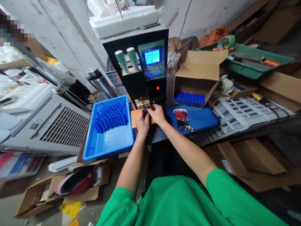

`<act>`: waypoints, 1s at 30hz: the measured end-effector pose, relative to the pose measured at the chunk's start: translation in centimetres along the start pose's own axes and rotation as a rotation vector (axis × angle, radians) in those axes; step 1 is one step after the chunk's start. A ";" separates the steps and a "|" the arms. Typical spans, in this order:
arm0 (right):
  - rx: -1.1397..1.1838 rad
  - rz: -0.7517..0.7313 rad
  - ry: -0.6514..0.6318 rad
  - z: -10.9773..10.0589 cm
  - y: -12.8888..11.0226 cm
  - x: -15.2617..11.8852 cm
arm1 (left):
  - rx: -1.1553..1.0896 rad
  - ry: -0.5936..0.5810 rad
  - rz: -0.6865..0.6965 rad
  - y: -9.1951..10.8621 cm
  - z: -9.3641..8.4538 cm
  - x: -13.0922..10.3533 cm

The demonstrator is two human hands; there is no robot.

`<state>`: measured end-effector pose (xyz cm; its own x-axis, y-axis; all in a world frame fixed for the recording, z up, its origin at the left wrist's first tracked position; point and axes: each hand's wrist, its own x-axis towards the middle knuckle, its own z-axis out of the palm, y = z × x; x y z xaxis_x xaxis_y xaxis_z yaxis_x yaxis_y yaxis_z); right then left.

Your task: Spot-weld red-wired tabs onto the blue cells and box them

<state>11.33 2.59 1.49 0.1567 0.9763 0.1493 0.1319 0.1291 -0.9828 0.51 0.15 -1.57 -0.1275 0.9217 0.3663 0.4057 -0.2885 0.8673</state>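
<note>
Both hands meet under the pins of a black spot welder (131,40) with a lit blue screen. My left hand (142,123) is closed round a blue battery cell (145,111), which is mostly hidden by the fingers. Close beside it, my right hand (157,113) pinches at the same spot; what lies between its fingertips is too small to make out. An orange board (134,117) lies under the hands. To the left, a blue tray (113,142) holds rows of blue cells. Red and black wire leads (182,119) lie bundled on a blue pad (205,117) at the right.
An open cardboard box (197,67) with more blue cells stands right of the welder. Behind the tray is a steel flask (102,83). A green crate (254,69) with tape and tools sits at the far right. Cardboard boxes (254,157) lie low at the right.
</note>
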 end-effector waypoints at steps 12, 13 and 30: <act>0.004 -0.008 -0.006 -0.1 -0.2 -0.2 | 0.000 -0.008 -0.013 -0.1 0.1 0.1; 0.000 -0.005 -0.007 -0.1 -0.2 -0.2 | 0.002 -0.007 -0.018 0.0 0.1 0.0; 0.018 -0.072 -0.061 -1.3 1.0 -0.3 | -0.044 -0.006 -0.029 0.5 0.1 0.2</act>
<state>12.74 2.18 0.58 0.0874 0.9731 0.2130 0.1225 0.2017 -0.9717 0.80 0.20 -1.14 -0.1330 0.9314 0.3389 0.3616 -0.2728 0.8915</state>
